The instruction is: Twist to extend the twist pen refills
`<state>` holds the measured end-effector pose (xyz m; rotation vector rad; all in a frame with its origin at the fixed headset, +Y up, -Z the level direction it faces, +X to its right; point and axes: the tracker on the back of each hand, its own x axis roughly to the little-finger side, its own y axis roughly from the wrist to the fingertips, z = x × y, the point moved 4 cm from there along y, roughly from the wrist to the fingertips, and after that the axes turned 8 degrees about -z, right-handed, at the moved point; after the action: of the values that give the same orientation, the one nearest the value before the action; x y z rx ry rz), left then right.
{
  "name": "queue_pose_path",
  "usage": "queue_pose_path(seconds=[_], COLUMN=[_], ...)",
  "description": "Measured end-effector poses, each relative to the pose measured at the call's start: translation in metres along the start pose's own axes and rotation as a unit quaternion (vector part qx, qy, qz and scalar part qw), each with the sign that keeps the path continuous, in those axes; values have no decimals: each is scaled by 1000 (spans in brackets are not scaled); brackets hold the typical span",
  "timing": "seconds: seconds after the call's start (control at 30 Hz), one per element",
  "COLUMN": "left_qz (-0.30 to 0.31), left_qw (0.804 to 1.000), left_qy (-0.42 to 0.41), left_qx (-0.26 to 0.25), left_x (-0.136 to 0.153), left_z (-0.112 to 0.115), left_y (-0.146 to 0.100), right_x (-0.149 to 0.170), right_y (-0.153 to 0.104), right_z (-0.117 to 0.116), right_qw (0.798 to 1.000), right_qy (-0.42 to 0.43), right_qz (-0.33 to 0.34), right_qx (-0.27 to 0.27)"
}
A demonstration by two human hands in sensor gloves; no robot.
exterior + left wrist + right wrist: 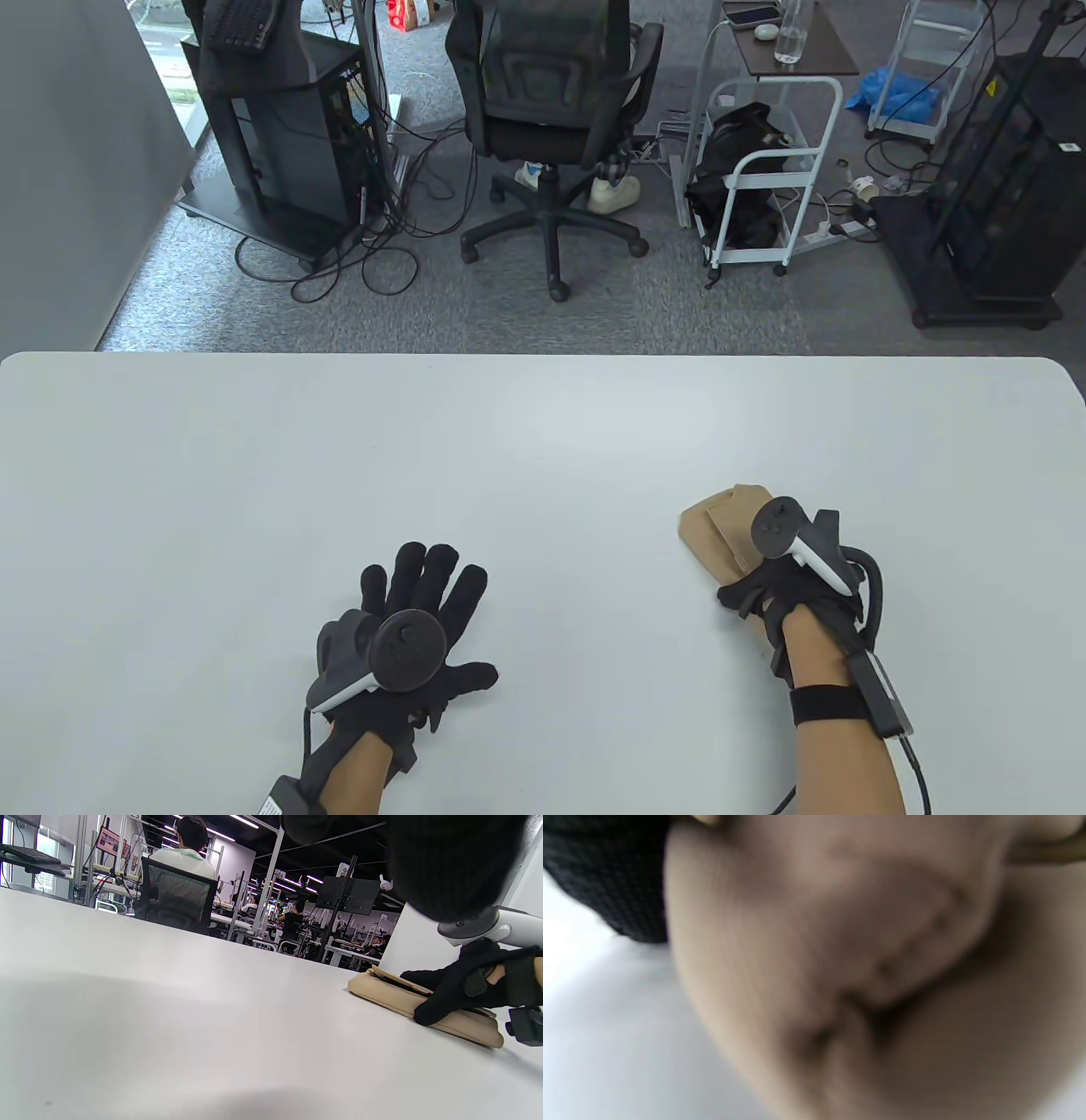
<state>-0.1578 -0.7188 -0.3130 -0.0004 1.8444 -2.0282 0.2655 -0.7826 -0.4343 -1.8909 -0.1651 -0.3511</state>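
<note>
No pen or refill shows in any view. A tan fabric pouch [721, 522] lies on the white table [339, 475] at the right. My right hand [764, 586] lies over its near end and holds it, thumb against its left side; the tracker hides the fingers. The left wrist view shows the pouch [382, 993] flat on the table with my right hand [458, 988] on top. The right wrist view is filled by the blurred pouch [840, 963]. My left hand [458, 628] rests flat on the table, fingers spread, holding nothing, well left of the pouch.
The table's far edge [543, 355] runs across the middle of the table view. Beyond it on the floor stand an office chair [551, 110], a computer cart [280, 127] and a white trolley [764, 170].
</note>
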Motion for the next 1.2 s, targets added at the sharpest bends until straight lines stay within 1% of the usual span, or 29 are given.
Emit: queue_pose_path(seconds=[0.2, 0.4, 0.47, 0.53, 0.63, 0.77, 0.93, 1.0, 1.1, 1.2], left_qz=[1, 4, 5, 7, 6, 3, -6, -9, -12, -15], left_qw=[1000, 1000, 1000, 1000, 1000, 1000, 1000, 1000, 999, 999], left_qy=[-1, -3, -4, -7, -10, -16, -22, -24, -33, -40], left_qx=[1, 6, 7, 6, 3, -5, -14, -13, -7, 11], left_x=[0, -2, -2, -2, -2, 0, 6, 9, 12, 14], left_z=[1, 2, 2, 2, 1, -2, -7, -8, -8, -6], left_y=[0, 0, 0, 0, 0, -1, -2, -3, -3, -2], right_x=[-1, -14, -22, -36, -60, -96, -143, -161, -177, -191], right_y=[-4, -22, -33, -48, -71, -102, -137, -147, -155, -156], right_z=[10, 32, 41, 52, 62, 67, 58, 49, 33, 11], right_qw=[999, 996, 994, 988, 977, 960, 933, 923, 914, 907], right_qy=[21, 26, 26, 35, 38, 30, 21, 12, -5, -27], right_qz=[11, 57, 78, 117, 177, 253, 347, 377, 401, 417], right_qx=[23, 61, 75, 94, 109, 118, 91, 79, 64, 43])
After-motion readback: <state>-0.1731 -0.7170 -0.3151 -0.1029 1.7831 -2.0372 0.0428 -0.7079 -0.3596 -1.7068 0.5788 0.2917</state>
